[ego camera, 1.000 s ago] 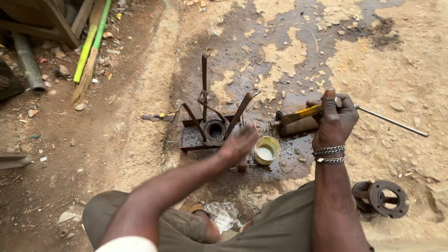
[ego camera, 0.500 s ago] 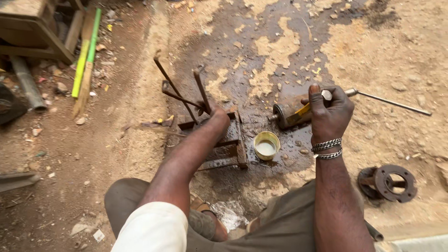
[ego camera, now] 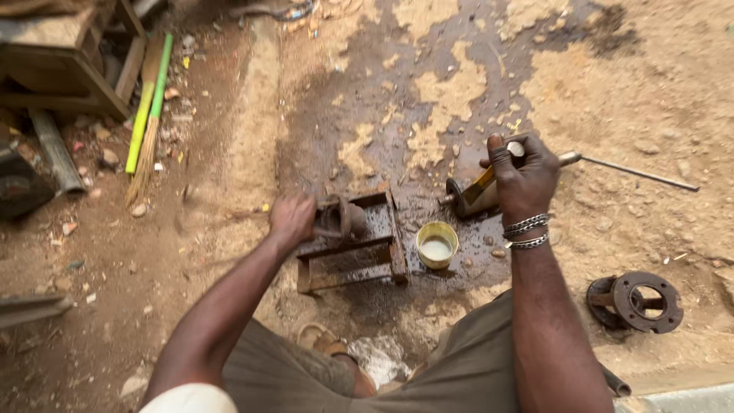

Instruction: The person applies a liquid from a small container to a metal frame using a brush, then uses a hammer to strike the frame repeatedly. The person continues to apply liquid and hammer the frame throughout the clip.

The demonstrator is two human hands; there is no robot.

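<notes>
- Gripping a rusty metal frame [ego camera: 359,256] at its upper left corner, the left hand [ego camera: 292,218] has its fingers curled shut around a round, dark fitting [ego camera: 342,218] mounted there; the frame lies flat on the oil-stained ground [ego camera: 397,99], straight in front of the person's knees.
- Frame: welded angle iron by the look, so judged heavy and fully stiff. Surfaces look wet and oily, so likely slippery; the long side rails give a firmer hold than the round fitting.
- Right of the frame, the right hand [ego camera: 527,180] is closed over the top of a yellow-handled tool [ego camera: 478,191] standing tilted on the wet patch, the fingers wrapped tight around it. What kind of tool it is I cannot tell.
- Thin metal rod [ego camera: 634,174] runs out further right of the frame, past that hand.
- Small open tin [ego camera: 436,245] with pale liquid sits just beside the frame's right end; light, easily tipped.
- Rusty flange [ego camera: 636,300] lies well apart, lower right of the frame.
- Green-handled broom [ego camera: 147,115] lies well left of the frame.
</notes>
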